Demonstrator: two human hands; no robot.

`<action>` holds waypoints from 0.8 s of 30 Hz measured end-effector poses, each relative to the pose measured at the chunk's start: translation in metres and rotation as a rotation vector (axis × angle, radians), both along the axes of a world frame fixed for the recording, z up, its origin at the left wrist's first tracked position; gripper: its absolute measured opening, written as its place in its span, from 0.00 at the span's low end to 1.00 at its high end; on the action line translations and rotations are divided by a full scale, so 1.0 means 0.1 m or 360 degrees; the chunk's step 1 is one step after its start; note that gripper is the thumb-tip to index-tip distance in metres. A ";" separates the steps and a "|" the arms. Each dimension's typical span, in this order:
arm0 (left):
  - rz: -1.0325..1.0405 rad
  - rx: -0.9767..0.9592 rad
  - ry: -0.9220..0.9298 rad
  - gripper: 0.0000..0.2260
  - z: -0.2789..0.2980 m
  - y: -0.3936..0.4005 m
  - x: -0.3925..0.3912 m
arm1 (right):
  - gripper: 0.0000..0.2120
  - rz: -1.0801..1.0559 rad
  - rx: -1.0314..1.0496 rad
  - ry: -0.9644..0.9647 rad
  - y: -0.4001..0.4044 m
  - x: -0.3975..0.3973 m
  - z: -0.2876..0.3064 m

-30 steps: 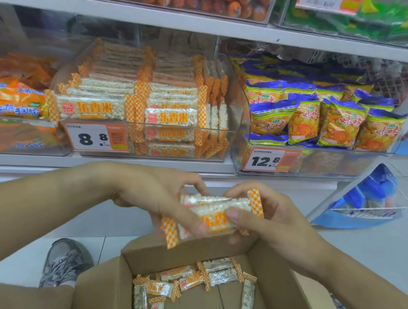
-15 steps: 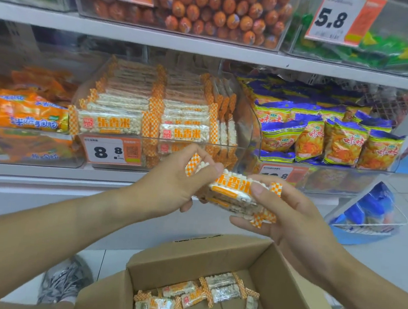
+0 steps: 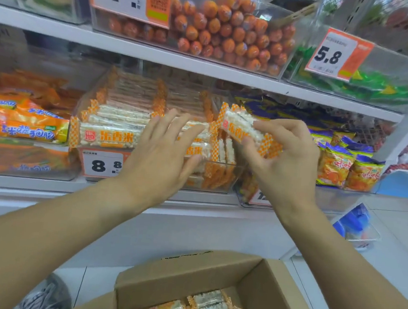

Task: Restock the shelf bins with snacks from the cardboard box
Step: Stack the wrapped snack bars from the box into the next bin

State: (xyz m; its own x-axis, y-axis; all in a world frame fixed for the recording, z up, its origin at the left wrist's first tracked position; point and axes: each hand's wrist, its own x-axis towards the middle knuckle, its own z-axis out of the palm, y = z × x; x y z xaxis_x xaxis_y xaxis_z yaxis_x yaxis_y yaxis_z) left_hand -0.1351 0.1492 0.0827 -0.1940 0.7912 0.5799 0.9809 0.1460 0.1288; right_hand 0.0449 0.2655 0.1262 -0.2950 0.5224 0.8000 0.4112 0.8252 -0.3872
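A clear shelf bin point(image 3: 220, 178) holds stacked rice-bar packs point(image 3: 110, 135) with orange checked ends. My right hand point(image 3: 281, 166) pinches a small stack of the same rice-bar packs point(image 3: 240, 128) above the bin's right side. My left hand point(image 3: 160, 157) is spread, fingers straight, over the front of the bin's stack, its fingertips touching the packs there. The cardboard box point(image 3: 255, 284) stands open below, with several more packs point(image 3: 208, 306) lying in its bottom.
A bin of orange snack bags point(image 3: 26, 129) sits to the left, a bin of blue-and-yellow chip bags point(image 3: 341, 165) to the right. The shelf above point(image 3: 158, 52) carries a bin of sausages point(image 3: 229, 34) and green packets. A shoe point(image 3: 47, 296) is beside the box.
Both hands rose from above the box to the bin. The left hand let go of the packs and spread over the bin's stack; the right hand keeps the packs. The camera tilted up.
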 end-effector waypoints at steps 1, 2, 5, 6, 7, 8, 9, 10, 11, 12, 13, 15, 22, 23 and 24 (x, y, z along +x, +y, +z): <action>0.0074 -0.0051 0.0077 0.24 -0.03 0.02 -0.02 | 0.11 -0.0053 -0.0023 -0.0071 0.04 -0.09 -0.01; 0.0141 -0.0078 0.0142 0.23 -0.05 0.03 -0.04 | 0.12 -0.0096 -0.0044 -0.0157 0.08 -0.18 -0.01; 0.0285 -0.0169 0.0264 0.23 -0.08 0.08 -0.09 | 0.14 -0.0175 -0.0064 -0.0355 0.18 -0.38 -0.02; 0.0316 -0.0210 0.0273 0.23 -0.09 0.10 -0.10 | 0.14 -0.0196 -0.0082 -0.0399 0.19 -0.43 -0.02; 0.0333 -0.0243 0.0264 0.23 -0.11 0.10 -0.11 | 0.14 -0.0212 -0.0102 -0.0442 0.21 -0.46 -0.04; 0.0340 -0.0272 0.0246 0.23 -0.13 0.11 -0.11 | 0.14 -0.0240 -0.0099 -0.0511 0.24 -0.48 -0.08; 0.0345 -0.0301 0.0228 0.24 -0.15 0.11 -0.11 | 0.14 -0.0291 -0.0070 -0.0614 0.27 -0.50 -0.14; 0.0344 -0.0321 0.0221 0.25 -0.16 0.11 -0.11 | 0.16 -0.0355 -0.0032 -0.0730 0.31 -0.50 -0.19; 0.0337 -0.0328 0.0223 0.26 -0.16 0.11 -0.11 | 0.18 -0.0398 -0.0002 -0.0824 0.34 -0.49 -0.24; 0.0328 -0.0328 0.0229 0.26 -0.16 0.11 -0.12 | 0.19 -0.0407 0.0011 -0.0883 0.38 -0.47 -0.28; 0.0323 -0.0330 0.0232 0.26 -0.16 0.11 -0.12 | 0.20 -0.0380 0.0022 -0.0918 0.40 -0.45 -0.29; 0.0314 -0.0334 0.0238 0.26 -0.16 0.11 -0.14 | 0.23 -0.0263 0.0046 -0.0953 0.44 -0.40 -0.29; 0.0316 -0.0353 0.0259 0.27 -0.20 0.12 -0.17 | 0.15 -0.0046 0.0124 -0.1333 0.57 -0.31 -0.11; 0.0314 -0.0337 0.0251 0.26 -0.20 0.12 -0.16 | 0.15 -0.0037 0.0140 -0.1378 0.58 -0.32 -0.11; 0.0311 -0.0318 0.0235 0.26 -0.19 0.12 -0.15 | 0.15 -0.0040 0.0183 -0.1432 0.58 -0.33 -0.11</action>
State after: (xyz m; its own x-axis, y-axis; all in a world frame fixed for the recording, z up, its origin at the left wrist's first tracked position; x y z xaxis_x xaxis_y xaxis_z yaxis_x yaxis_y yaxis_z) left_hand -0.1498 0.1617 0.0632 -0.2788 0.8485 0.4499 0.9377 0.3417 -0.0634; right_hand 0.0120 0.3236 0.1156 -0.8233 0.4682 0.3208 0.5370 0.8256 0.1732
